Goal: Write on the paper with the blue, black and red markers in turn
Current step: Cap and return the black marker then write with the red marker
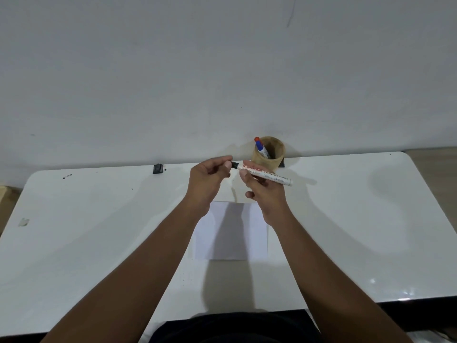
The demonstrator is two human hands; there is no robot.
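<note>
Above a white sheet of paper [231, 231] on the white tabletop [346, 219], the right hand [262, 189] grips a white-barrelled black marker [265, 175]; left hand [210, 177] fingers [226, 164] pinch its black cap [234, 165].

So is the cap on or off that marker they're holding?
Cannot tell for sure: the left hand pinches the black cap right at the marker tip.

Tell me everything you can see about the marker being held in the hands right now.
The black marker has a white barrel printed with red and dark lettering, including the word "Permanent", and a black cap end. It lies nearly level, raised above the table, beyond the paper's far edge. The right hand grips the barrel; the left hand pinches the black cap end. Whether the cap is seated or coming off cannot be told.
</note>
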